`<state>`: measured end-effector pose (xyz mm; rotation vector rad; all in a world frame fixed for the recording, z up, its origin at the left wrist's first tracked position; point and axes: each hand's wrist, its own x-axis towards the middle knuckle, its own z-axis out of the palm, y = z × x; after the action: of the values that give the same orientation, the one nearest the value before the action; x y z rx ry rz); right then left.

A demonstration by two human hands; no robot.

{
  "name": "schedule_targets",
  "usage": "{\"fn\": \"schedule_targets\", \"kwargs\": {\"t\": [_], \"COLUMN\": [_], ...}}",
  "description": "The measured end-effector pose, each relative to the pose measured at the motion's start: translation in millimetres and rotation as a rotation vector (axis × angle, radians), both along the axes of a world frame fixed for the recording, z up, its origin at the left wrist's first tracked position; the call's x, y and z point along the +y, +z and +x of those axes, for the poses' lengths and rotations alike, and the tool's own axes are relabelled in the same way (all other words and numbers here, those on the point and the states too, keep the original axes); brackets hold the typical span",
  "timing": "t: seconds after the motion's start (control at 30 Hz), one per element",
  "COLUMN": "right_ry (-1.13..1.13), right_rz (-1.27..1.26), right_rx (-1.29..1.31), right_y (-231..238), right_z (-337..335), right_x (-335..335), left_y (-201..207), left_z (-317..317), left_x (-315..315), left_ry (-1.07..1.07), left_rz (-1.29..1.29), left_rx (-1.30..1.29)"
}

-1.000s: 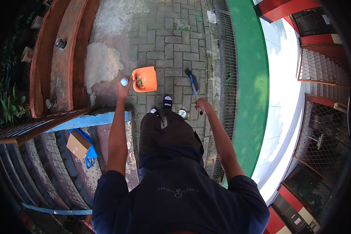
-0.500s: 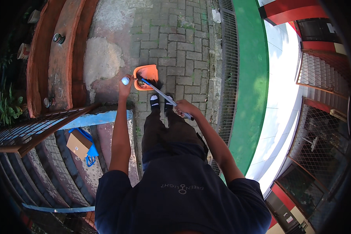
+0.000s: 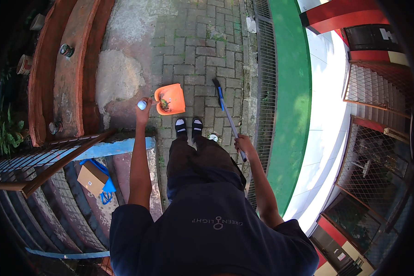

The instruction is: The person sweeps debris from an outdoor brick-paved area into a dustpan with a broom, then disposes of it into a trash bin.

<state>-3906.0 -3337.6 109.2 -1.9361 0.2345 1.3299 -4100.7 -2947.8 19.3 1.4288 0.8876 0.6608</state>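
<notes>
My left hand (image 3: pixel 144 116) is closed round the handle of an orange dustpan (image 3: pixel 174 95), with the handle's pale end pointing up at me. Dry leaves and bits of dirt (image 3: pixel 164 105) lie in the pan, just ahead of my feet. In my right hand (image 3: pixel 245 144) is a small broom (image 3: pixel 230 120) with a grey stick, a blue head and dark bristles. The broom slants out to the right over the paving, apart from the dustpan. Whether its bristles touch the ground I cannot tell.
Steps with a blue edge (image 3: pixel 99 151) and a metal railing drop to the left, with a cardboard box (image 3: pixel 92 178) and blue bag on them. Orange-brown ledges (image 3: pixel 69 69) hold small pots. A drain grate (image 3: pixel 265 87) and green strip (image 3: pixel 290 92) run along the right.
The broom has swung out of the dustpan to the right, and my right hand has moved right with it. The leaves in the pan now show. The dustpan has shifted slightly left and down.
</notes>
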Motion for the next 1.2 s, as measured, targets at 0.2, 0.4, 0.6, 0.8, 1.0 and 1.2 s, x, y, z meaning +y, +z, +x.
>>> {"fn": "schedule_targets", "kwargs": {"t": [0.2, 0.4, 0.6, 0.8, 1.0, 1.2], "right_ry": [0.201, 0.253, 0.358, 0.235, 0.07, -0.014], "right_rz": [0.057, 0.207, 0.184, 0.073, 0.063, 0.089], "right_rx": [0.038, 0.307, 0.343, 0.242, 0.12, -0.03], "right_y": [-36.3, -13.3, 40.9, 131.2, 158.5, 120.6], "right_z": [-22.2, -52.0, -17.2, 45.8, 141.0, 259.2], "right_x": [99.1, 148.1, 141.9, 109.3, 101.9, 146.3], "left_y": [-3.5, 9.0, 2.6, 14.8, 57.6, 108.8], "left_z": [9.2, 20.6, 2.1, 3.8, 57.1, 163.0], "left_x": [10.9, 18.2, 27.7, 29.5, 50.8, 108.7], "left_ry": [-0.013, -0.019, 0.032, 0.107, 0.309, 0.503], "left_rz": [-0.001, -0.058, -0.054, 0.006, 0.085, 0.107], "left_rx": [-0.026, -0.052, -0.053, 0.007, 0.042, 0.062]}}
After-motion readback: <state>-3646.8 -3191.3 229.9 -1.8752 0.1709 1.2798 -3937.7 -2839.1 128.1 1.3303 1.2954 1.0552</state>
